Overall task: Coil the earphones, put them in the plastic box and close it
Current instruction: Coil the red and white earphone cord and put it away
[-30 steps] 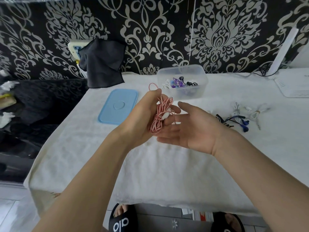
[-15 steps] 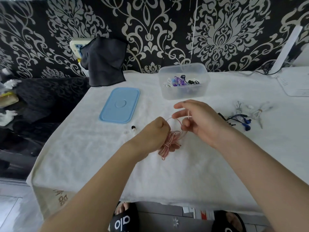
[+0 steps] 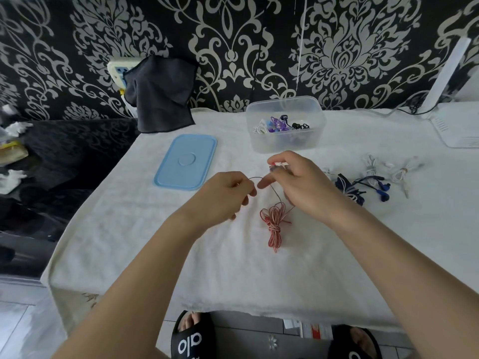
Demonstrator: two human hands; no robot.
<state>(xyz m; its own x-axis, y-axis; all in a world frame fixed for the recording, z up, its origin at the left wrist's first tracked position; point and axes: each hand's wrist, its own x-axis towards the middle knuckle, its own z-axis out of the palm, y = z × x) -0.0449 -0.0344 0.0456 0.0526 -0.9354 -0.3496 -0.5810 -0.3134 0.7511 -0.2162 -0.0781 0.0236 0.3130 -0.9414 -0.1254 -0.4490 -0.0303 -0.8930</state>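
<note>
Below both hands, pink earphones (image 3: 274, 224), seemingly cord-held

A single head-worn wide-angle camera looks forward and steeply down over the white-covered table (image 3: 259, 275), close enough that both forearms run in from the bottom edge. It faces the patterned wall (image 3: 233, 35) behind the table, which bends at the frame's edges. The table's near edge lies low in frame, with slippered feet (image 3: 193, 338) on the floor below it.
</note>
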